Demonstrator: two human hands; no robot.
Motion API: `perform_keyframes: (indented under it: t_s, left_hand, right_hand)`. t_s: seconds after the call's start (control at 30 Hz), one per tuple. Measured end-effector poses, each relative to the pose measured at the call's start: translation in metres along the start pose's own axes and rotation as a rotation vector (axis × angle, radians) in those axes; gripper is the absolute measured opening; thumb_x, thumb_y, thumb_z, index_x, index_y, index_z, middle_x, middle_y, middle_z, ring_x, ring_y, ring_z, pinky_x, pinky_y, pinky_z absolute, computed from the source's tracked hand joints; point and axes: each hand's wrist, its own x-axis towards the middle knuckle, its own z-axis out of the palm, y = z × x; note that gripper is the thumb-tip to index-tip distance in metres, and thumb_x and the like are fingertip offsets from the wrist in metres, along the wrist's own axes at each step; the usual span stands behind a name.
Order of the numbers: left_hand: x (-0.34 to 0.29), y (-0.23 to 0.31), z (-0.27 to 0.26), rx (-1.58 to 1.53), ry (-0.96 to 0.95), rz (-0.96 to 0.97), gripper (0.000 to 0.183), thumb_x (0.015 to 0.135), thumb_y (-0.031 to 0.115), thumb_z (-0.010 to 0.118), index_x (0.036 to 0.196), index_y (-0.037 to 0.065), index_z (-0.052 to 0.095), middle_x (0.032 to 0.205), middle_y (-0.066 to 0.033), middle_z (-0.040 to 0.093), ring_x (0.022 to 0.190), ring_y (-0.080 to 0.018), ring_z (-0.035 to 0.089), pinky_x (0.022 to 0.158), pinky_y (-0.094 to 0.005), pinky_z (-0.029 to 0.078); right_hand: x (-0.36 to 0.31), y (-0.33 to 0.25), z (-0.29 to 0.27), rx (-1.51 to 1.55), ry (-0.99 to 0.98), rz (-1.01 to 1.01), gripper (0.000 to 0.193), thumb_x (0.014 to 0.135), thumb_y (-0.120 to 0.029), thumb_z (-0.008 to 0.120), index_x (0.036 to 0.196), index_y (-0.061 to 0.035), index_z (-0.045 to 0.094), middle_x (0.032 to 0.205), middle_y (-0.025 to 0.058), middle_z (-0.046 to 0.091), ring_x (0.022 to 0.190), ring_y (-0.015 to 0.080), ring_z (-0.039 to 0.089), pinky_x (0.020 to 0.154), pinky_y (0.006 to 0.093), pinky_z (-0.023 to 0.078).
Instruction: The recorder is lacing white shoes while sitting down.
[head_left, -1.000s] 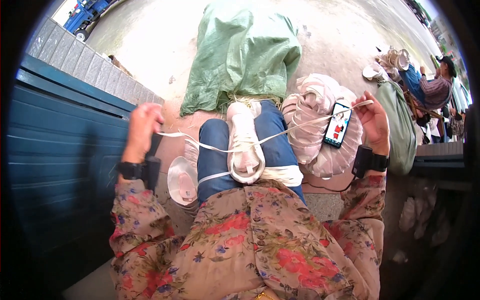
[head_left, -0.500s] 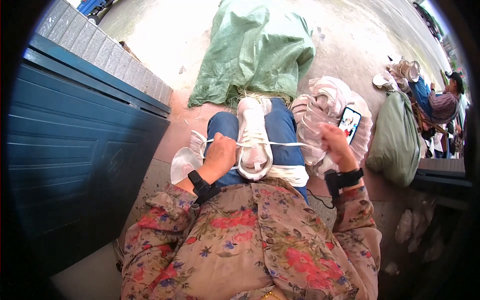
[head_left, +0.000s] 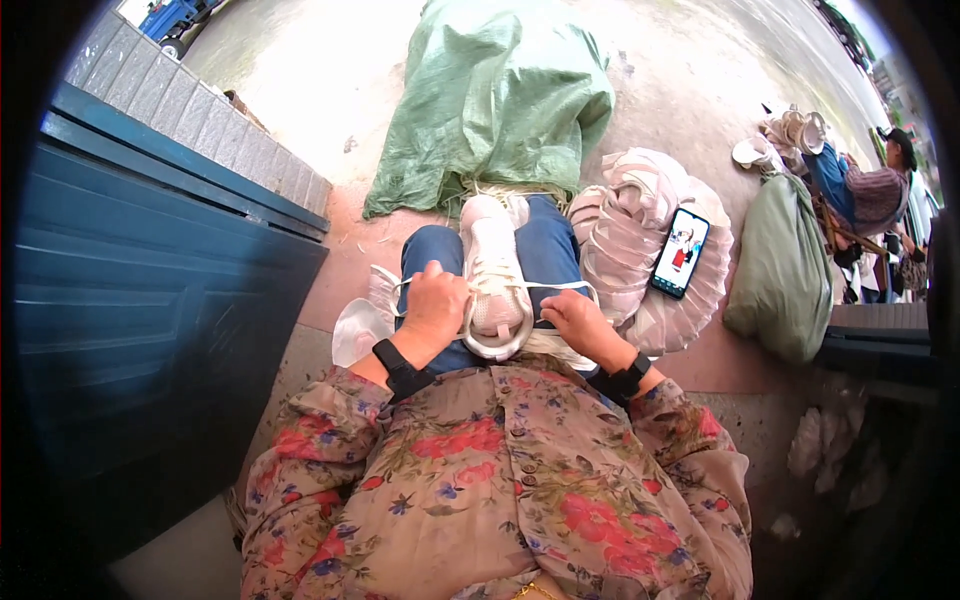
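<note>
A white lace-up sneaker (head_left: 488,255) lies lengthwise between my knees, its toe pointing away and its heel opening toward me. My left hand (head_left: 434,308) is closed at the shoe's left edge, with a loop of white shoelace coming out beside it. On the other side, my right hand (head_left: 580,325) is pinched low beside the heel. The shoelace (head_left: 562,287) runs right from the eyelets and curves back down toward that hand. The fingertips partly hide the lace ends. A white bundle of laces or strips (head_left: 555,345) lies across my right thigh, partly behind my right hand.
A pile of pale shoe uppers (head_left: 625,265) sits to the right, with a lit phone (head_left: 681,252) on it. Ahead is a large green woven sack (head_left: 500,100). A blue door (head_left: 150,320) stands left; farther right are a full sack (head_left: 783,275) and a seated person (head_left: 880,190).
My right hand has come down and in toward the shoe, so the pulled-straight lace now hangs in a slack curve. My left hand stays at the shoe's left side.
</note>
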Motion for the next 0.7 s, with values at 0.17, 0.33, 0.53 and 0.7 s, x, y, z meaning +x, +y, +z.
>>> perform_keyframes:
  t_s: [0.17, 0.33, 0.53, 0.7]
  left_hand:
    - [-0.01, 0.011, -0.004, -0.016, 0.101, -0.135, 0.022, 0.07, 0.025, 0.065, 0.062, 0.005, 0.057, 0.061, -0.0061, 0.055, 0.072, -0.0248, 0.05, 0.063, -0.0394, 0.038]
    - [-0.018, 0.024, -0.004, 0.031, -0.013, -0.169, 0.019, 0.071, 0.022, 0.063, 0.073, 0.005, 0.056, 0.07, -0.0072, 0.057, 0.079, -0.0248, 0.05, 0.064, -0.039, 0.037]
    - [-0.02, 0.018, 0.012, -0.167, 0.035, -0.231, 0.011, 0.072, 0.014, 0.057, 0.076, 0.004, 0.055, 0.071, -0.0099, 0.057, 0.078, -0.0288, 0.051, 0.061, -0.0416, 0.041]
    - [-0.021, 0.015, 0.014, -0.204, 0.032, -0.213, 0.011, 0.075, 0.013, 0.054, 0.078, 0.003, 0.057, 0.072, -0.0104, 0.058, 0.077, -0.0286, 0.052, 0.062, -0.0408, 0.042]
  right_hand:
    - [-0.009, 0.002, -0.001, -0.216, 0.007, -0.278, 0.006, 0.076, -0.008, 0.055, 0.077, -0.0025, 0.055, 0.072, 0.0122, 0.05, 0.08, 0.0284, 0.051, 0.064, 0.0383, 0.044]
    - [-0.011, 0.01, -0.011, -0.351, -0.042, -0.329, 0.005, 0.075, -0.005, 0.055, 0.079, -0.0028, 0.054, 0.07, 0.0115, 0.048, 0.077, 0.0284, 0.052, 0.062, 0.0368, 0.044]
    - [0.015, 0.008, 0.014, -0.056, 0.173, -0.145, 0.005, 0.079, -0.006, 0.05, 0.078, -0.0013, 0.053, 0.073, 0.0147, 0.052, 0.071, 0.0341, 0.051, 0.062, 0.0405, 0.042]
    - [0.031, 0.007, 0.02, -0.087, 0.186, -0.136, 0.009, 0.081, -0.009, 0.049, 0.077, -0.0018, 0.053, 0.075, 0.014, 0.054, 0.075, 0.0332, 0.052, 0.065, 0.0412, 0.042]
